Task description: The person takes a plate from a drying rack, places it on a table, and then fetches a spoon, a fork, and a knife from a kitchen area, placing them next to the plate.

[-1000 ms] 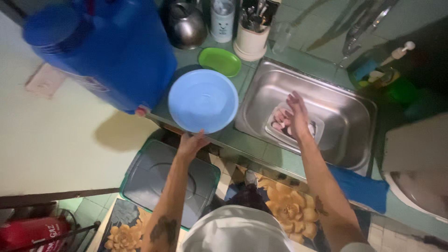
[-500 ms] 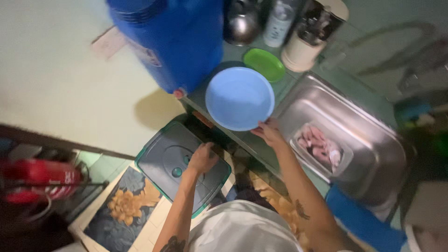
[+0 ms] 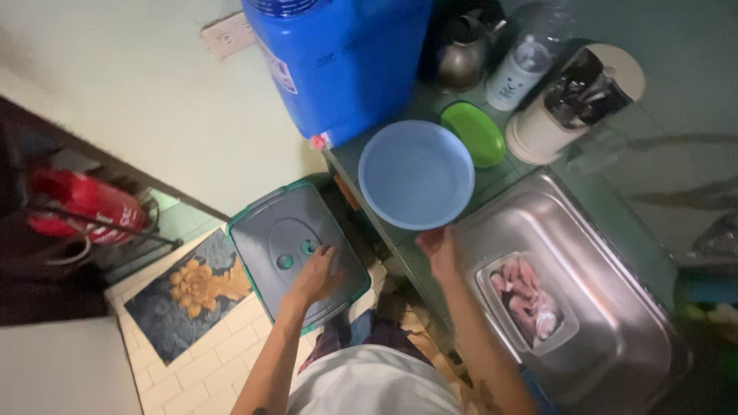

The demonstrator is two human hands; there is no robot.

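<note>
Bin lid [image 3: 288,250] flat, long axis diagonal

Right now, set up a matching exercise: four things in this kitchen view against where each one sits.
Things:
1. light blue basin
2. tray of raw meat
3. grey bin lid
4. green dish

Places:
A. inside the steel sink
B. under the left hand
C. between the basin and the white utensil holder
D. on the counter, its rim at the right hand

Pairs: 1-D, 2-A, 3-B, 4-C
</note>
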